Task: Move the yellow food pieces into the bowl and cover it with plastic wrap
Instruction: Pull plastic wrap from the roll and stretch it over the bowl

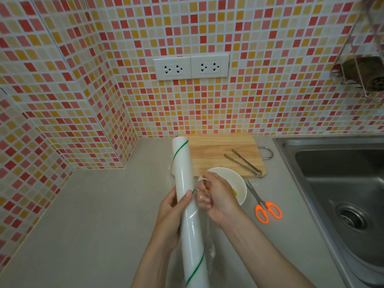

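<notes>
Hands meet at a long white roll of plastic wrap with green spiral stripes (188, 200), held above the grey countertop (93, 204). The left hand (172, 215) wraps around the roll's middle from beneath, thumb on top. The right hand (218, 196), wrist bent, pinches the loose clear film beside the roll. Just behind it sits the round white bowl (239, 183) with yellow food pieces (234, 191) inside, touching the wooden cutting board (218, 150). Orange-handled scissors (266, 208) lie right of the bowl.
</notes>
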`<state>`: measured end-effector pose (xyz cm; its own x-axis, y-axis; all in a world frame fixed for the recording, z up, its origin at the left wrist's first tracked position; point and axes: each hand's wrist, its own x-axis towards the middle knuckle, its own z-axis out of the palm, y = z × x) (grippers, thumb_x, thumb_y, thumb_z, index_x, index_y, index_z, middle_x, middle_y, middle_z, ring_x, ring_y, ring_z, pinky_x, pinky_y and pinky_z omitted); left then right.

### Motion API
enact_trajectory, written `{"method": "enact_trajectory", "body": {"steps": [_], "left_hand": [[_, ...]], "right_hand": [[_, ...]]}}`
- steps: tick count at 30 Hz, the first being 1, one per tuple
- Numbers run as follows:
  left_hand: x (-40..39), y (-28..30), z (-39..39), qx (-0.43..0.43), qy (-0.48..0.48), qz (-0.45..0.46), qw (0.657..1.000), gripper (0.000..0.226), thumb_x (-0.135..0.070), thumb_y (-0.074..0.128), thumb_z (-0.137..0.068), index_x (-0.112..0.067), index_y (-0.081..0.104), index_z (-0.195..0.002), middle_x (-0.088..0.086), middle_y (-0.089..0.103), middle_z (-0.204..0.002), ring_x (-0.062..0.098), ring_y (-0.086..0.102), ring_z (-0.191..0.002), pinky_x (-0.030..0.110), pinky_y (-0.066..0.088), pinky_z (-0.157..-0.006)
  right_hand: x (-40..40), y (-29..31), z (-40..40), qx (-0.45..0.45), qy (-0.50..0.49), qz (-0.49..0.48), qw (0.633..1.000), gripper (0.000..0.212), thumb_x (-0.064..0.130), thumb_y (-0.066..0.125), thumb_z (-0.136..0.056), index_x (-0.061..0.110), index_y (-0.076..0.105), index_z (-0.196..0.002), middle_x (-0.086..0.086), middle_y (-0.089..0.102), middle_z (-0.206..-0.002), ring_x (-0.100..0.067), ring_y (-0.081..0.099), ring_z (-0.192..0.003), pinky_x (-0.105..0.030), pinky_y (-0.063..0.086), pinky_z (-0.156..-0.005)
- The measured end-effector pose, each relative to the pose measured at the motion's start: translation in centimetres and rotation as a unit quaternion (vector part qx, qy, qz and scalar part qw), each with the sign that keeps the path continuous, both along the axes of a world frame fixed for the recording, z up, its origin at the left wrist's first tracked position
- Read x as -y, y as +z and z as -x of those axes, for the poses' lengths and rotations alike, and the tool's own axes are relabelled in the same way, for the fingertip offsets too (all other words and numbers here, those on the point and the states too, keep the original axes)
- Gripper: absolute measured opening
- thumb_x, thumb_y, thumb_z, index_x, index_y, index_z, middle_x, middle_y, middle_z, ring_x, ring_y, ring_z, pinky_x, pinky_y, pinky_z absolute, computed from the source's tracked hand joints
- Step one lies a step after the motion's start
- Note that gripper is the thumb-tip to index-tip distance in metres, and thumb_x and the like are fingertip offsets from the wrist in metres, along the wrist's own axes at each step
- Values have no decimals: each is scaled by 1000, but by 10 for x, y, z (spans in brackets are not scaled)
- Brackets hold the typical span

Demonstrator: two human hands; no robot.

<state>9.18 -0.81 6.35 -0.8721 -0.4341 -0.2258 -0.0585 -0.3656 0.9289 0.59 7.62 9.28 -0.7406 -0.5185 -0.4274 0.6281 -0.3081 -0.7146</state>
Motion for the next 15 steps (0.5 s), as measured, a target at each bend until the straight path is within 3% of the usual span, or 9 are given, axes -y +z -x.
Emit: {"method": "enact_trajectory", "body": {"steps": [3,5,8,11,15], "left_hand": [[1,1,-2,-4,-45,7,999,33,-33,67,-72,-23,70,-104,8,75,-100,21,71,-88,31,57,-72],[2,0,-2,-7,-60,1,998,31,-30,69,-74,-23,70,-104,8,74,-100,21,71,-86,36,58,-74],[2,4,-3,-14,-70,-25,997,28,-29,72,-74,-21,70,-100,9,73,-85,19,69,-68,32,57,-58],[3,6,-3,-20,-65,-53,996,36,-31,72,-73,-18,67,-107,9,70,-74,18,64,-54,27,52,-48],[1,2,1,-20,-62,-70,995,41,-32,69,-74,-22,65,-113,8,70,-82,17,62,-57,28,53,-51]], "right_hand": [[-1,4,7,-40,42,-43,997,34,42,46,-94,12,52,-79,0,43,-39,-10,24,-26,-11,20,-31],[0,4,10,-76,60,-59,994,35,37,48,-93,12,53,-70,1,40,-36,-11,25,-24,-11,22,-31],[3,0,10,-96,45,-41,993,34,26,50,-94,11,48,-64,3,38,-34,-10,26,-22,-13,23,-30],[7,-7,9,-131,-1,-87,988,32,23,50,-94,11,48,-65,6,38,-34,-9,24,-23,-14,21,-30],[11,-17,13,-137,-52,-142,979,33,20,51,-94,11,48,-62,9,36,-31,-6,24,-26,-15,20,-30]]}}
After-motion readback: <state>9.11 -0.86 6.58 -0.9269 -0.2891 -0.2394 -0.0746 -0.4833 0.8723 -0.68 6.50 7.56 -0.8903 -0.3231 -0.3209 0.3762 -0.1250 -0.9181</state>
